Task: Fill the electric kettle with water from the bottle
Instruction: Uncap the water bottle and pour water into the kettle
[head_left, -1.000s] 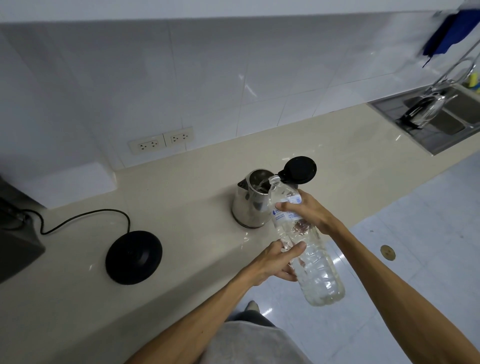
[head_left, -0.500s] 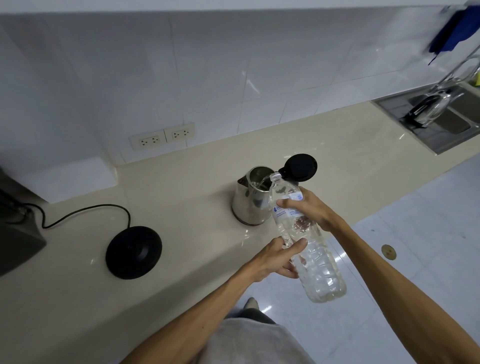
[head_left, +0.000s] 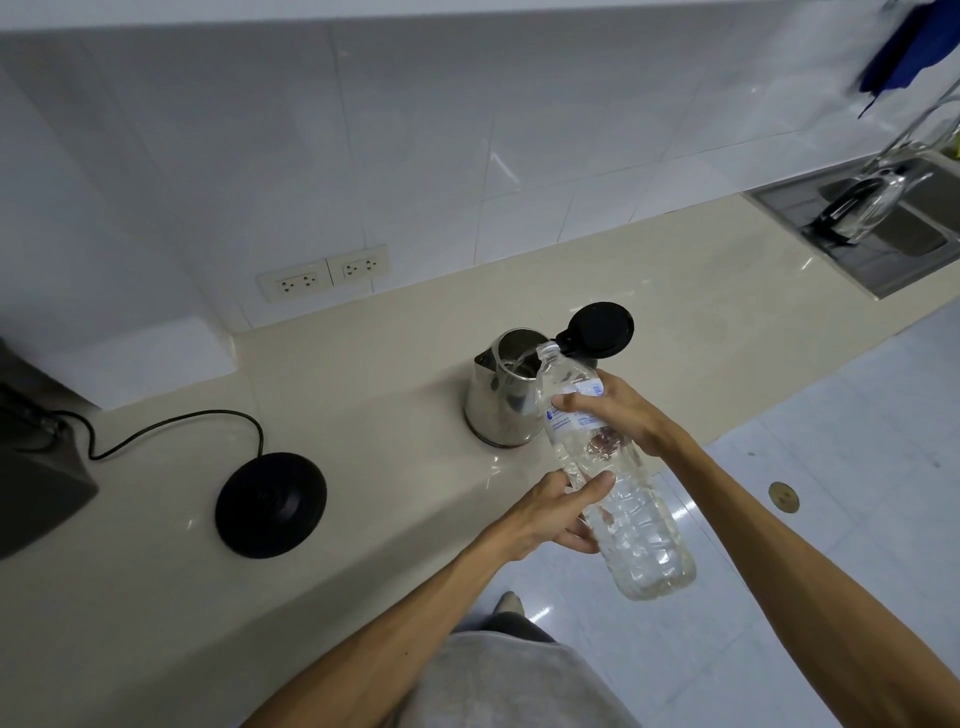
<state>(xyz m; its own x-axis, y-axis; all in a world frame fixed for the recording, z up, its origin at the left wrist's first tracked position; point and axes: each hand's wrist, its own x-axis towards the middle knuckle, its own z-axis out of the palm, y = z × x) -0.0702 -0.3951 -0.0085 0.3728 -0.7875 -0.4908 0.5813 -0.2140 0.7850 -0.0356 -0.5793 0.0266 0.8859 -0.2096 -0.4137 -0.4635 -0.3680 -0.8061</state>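
Note:
A steel electric kettle (head_left: 501, 400) stands on the beige counter (head_left: 363, 405), its black lid (head_left: 600, 328) flipped open to the right. A clear plastic water bottle (head_left: 631, 514) is tilted with its uncapped mouth over the kettle's opening, and a thin stream of water runs into the kettle. My right hand (head_left: 618, 410) grips the bottle at its blue-and-white label near the neck. My left hand (head_left: 556, 512) holds the bottle's body from the left, lower down.
The kettle's black round base (head_left: 271, 504) with its cord lies on the counter to the left. A dark appliance (head_left: 36, 483) sits at the far left. Wall sockets (head_left: 324, 275) are behind. A steel sink (head_left: 878, 228) holding a glass jug is at the far right.
The bottle's mouth has come a little further over the kettle's opening and water now runs out. Both hands keep their hold.

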